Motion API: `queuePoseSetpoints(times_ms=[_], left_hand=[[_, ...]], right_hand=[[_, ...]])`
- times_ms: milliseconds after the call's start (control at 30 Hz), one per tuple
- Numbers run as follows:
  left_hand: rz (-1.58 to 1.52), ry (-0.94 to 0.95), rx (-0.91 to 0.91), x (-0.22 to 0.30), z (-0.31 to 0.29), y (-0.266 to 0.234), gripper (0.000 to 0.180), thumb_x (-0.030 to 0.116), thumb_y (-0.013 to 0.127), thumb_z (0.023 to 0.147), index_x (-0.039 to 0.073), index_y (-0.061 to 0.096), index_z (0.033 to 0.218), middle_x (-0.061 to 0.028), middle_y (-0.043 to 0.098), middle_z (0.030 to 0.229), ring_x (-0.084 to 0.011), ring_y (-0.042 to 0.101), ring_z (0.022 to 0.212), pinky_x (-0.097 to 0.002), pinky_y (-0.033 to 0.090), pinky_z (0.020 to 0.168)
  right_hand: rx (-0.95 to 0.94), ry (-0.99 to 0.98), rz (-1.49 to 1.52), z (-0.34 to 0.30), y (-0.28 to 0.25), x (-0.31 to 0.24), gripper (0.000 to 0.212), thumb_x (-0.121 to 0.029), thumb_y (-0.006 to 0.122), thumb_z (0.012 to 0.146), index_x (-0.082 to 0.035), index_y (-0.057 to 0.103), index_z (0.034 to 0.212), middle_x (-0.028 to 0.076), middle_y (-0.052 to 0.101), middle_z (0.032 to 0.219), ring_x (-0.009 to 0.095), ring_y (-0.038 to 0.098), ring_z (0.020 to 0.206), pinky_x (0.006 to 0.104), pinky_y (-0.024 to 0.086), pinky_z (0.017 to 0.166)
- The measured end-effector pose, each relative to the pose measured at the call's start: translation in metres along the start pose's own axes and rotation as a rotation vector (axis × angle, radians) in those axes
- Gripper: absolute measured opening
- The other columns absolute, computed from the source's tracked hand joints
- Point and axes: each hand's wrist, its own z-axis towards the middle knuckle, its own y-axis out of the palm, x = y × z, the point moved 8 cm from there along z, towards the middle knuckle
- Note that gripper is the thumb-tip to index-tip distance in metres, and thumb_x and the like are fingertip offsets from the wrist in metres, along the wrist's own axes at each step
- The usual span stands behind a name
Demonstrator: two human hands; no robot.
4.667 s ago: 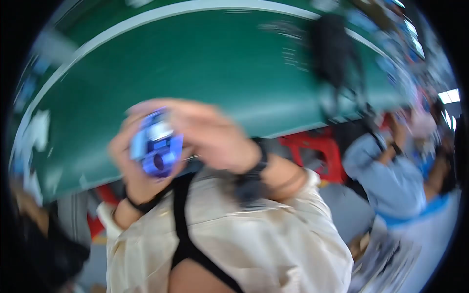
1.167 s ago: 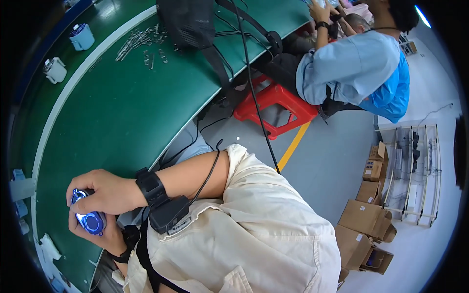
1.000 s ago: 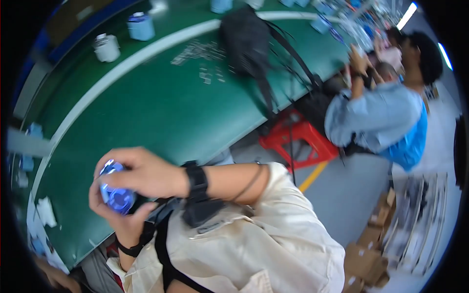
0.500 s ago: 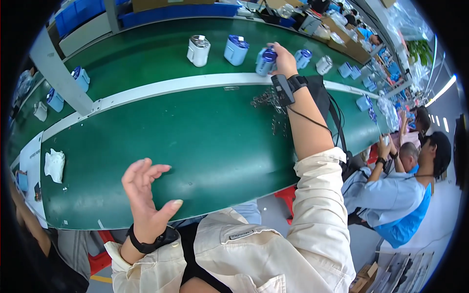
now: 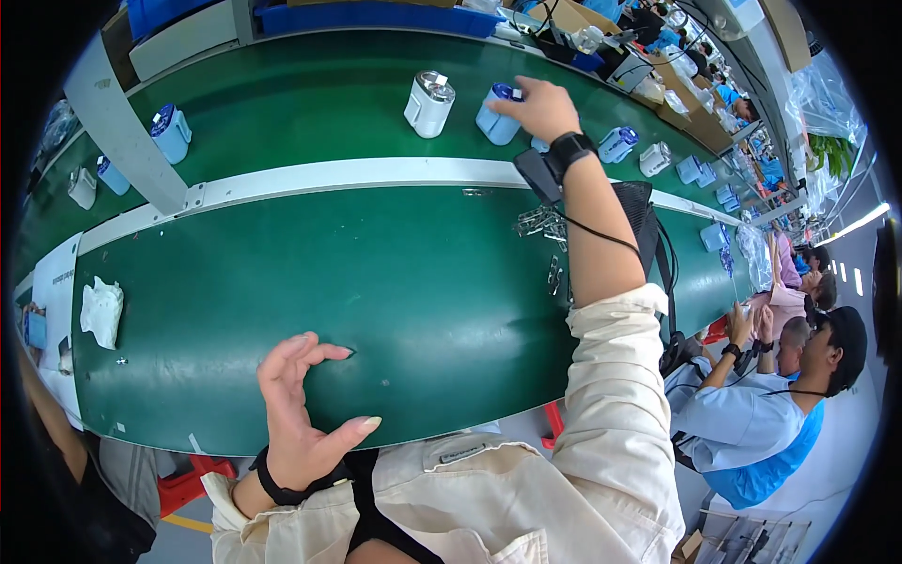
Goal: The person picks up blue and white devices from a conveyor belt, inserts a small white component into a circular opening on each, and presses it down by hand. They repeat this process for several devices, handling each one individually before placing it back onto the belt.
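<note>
Over the far green strip, my right hand (image 5: 550, 111) has thumb and fingers apart. Its thumb overlaps the top of a light blue device with a dark blue lid (image 5: 498, 122); contact is unclear. A second blue device (image 5: 539, 145) is mostly hidden beneath the hand. To the left stands a white device with a shiny top (image 5: 429, 105). My left hand (image 5: 305, 418) hovers palm-inward above the near green table (image 5: 376, 291), fingers curved and thumb spread, holding nothing. Small metal clips (image 5: 542, 224) lie in a loose pile beside my right forearm.
A white rail (image 5: 329, 173) divides the table from the far strip. More blue and white devices (image 5: 617, 145) stand along that strip. A crumpled white wrapper (image 5: 101, 312) lies at left. A grey post (image 5: 122, 122) rises there. A black bag (image 5: 635, 202) and a seated co-worker (image 5: 752, 404) are at right.
My right hand has let go of the blue device and shifted toward the one left of it, fingers spreading. The view has shifted, and the devices appear farther right. My left hand keeps its shape.
</note>
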Motion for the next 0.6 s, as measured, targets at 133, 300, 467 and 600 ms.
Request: queuePoseSetpoints(times_ms=[133,300,467,600], left_hand=[[-0.027,-0.025,-0.033,-0.001,0.001,0.005,0.092,0.025,0.081,0.072,0.003,0.023,0.14,-0.0117,0.043,0.135,-0.029,0.054,0.111,-0.0428,0.038,0.097],[0.03,-0.081,0.007,0.001,-0.003,0.001,0.098,0.02,0.084,0.068,0.001,0.023,0.142,-0.0152,0.043,0.135,-0.0313,0.051,0.119,-0.044,0.036,0.103],[-0.143,-0.152,-0.022,0.004,0.007,0.014,0.106,0.018,0.087,0.065,0.0,0.022,0.147,-0.0181,0.049,0.132,-0.0303,0.05,0.123,-0.0423,0.035,0.107],[0.058,0.044,-0.221,0.021,0.005,0.022,0.101,0.018,0.086,0.066,0.0,0.026,0.145,-0.0174,0.056,0.123,-0.0313,0.054,0.118,-0.0404,0.04,0.103]], right_hand=[[0.034,-0.126,-0.082,-0.017,0.002,0.0,0.06,-0.035,0.076,0.074,-0.005,0.061,0.124,0.017,0.069,0.108,0.032,0.065,0.102,0.0388,0.052,0.087],[-0.445,-0.41,0.748,-0.11,-0.029,-0.097,0.071,-0.002,0.077,0.073,0.0,0.047,0.137,0.011,0.067,0.115,0.016,0.062,0.105,0.0332,0.049,0.092],[-0.846,-0.802,1.03,-0.236,-0.049,-0.199,0.068,-0.007,0.08,0.072,0.001,0.051,0.133,0.014,0.064,0.121,0.025,0.06,0.111,0.0365,0.045,0.098],[-0.566,-0.892,0.975,-0.26,-0.061,-0.212,0.058,-0.008,0.081,0.07,0.001,0.058,0.123,0.015,0.066,0.111,0.031,0.062,0.106,0.0375,0.047,0.094]])
